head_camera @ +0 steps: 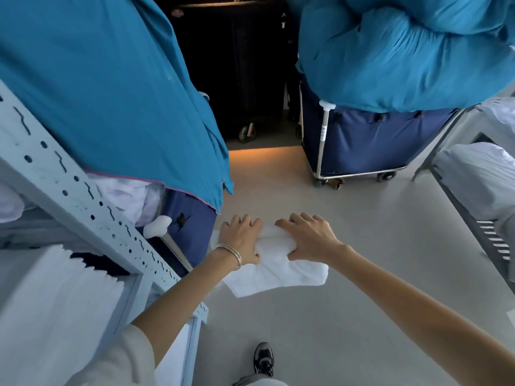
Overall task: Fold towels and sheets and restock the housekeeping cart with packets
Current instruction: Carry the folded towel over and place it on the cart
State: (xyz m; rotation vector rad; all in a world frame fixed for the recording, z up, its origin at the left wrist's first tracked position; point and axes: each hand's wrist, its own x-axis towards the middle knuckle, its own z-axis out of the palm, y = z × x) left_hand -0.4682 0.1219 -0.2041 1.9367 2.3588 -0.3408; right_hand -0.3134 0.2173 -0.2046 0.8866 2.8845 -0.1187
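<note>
Above grey floor (348, 274), between laundry carts (362, 143), both hands' fingers (303, 218) grip white towel (278, 271).

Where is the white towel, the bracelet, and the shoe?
white towel (281, 277): head view, on the flat flap hanging below the hands.
bracelet (233, 253): head view, on the thin bands around the left wrist.
shoe (264, 358): head view, on the dark laced top.

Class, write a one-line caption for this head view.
Both hands, left and right, grip a folded white towel between laundry carts.
</note>
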